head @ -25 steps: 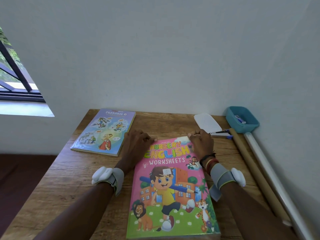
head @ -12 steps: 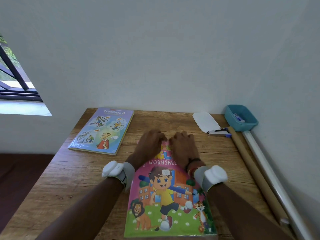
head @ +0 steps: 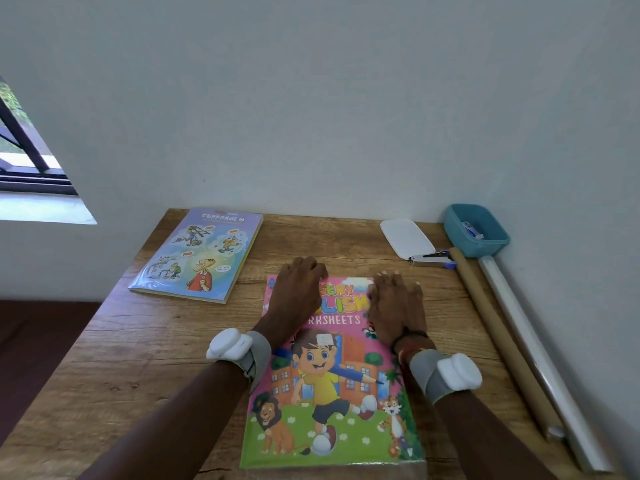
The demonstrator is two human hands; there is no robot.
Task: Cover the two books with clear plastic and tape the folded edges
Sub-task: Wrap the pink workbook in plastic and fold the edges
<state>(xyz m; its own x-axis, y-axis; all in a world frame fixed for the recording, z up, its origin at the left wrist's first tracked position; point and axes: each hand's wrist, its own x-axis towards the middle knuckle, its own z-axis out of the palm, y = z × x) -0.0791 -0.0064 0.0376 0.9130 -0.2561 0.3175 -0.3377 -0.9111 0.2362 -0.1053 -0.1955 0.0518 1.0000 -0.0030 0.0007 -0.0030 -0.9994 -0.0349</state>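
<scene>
A pink and green worksheets book (head: 329,393) lies flat on the wooden table (head: 138,358) in front of me, with a glossy clear plastic cover over it. My left hand (head: 298,292) rests palm down on the book's upper left part, its fingertips curled over the top edge. My right hand (head: 394,303) lies flat on the upper right part, fingers spread and straight. A blue comic book (head: 201,254), also shiny with plastic, sits at the table's far left.
A white flat lid (head: 405,237), a stapler (head: 433,258) and a teal tray (head: 476,230) sit at the far right. A brown roll (head: 498,334) and a roll of clear plastic (head: 530,341) lie along the right wall. The table's left edge drops off.
Both hands moved from the book's two top corners toward its middle, then spread apart again, sliding flat over the cover. The book stayed in place.
</scene>
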